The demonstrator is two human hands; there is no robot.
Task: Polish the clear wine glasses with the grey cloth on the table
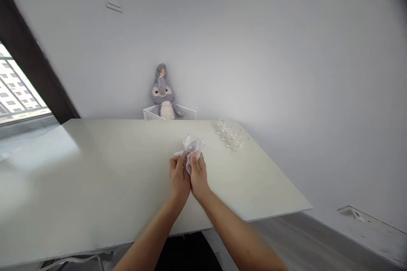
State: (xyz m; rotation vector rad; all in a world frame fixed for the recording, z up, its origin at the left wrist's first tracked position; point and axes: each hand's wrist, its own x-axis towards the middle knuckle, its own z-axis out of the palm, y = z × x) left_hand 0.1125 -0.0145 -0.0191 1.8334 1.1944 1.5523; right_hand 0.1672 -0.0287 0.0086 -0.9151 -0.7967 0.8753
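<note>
Above the middle of the white table (121,178), both hands are together around a clear glass (192,145) and a thin white cloth (198,152). My left hand (179,178) has its fingers closed on the cloth at the lower left of the glass. Pressed beside it, my right hand (199,175) wraps the cloth against the glass from the right. The cloth covers much of the glass, and its stem is hidden. Several clear stemmed glasses (232,133) are grouped at the table's back right.
Behind the table's far edge, a grey plush toy (162,92) sits in a white perforated basket (187,113) against the wall. A window (19,87) is at the left. Cables (73,259) hang below the table's front edge.
</note>
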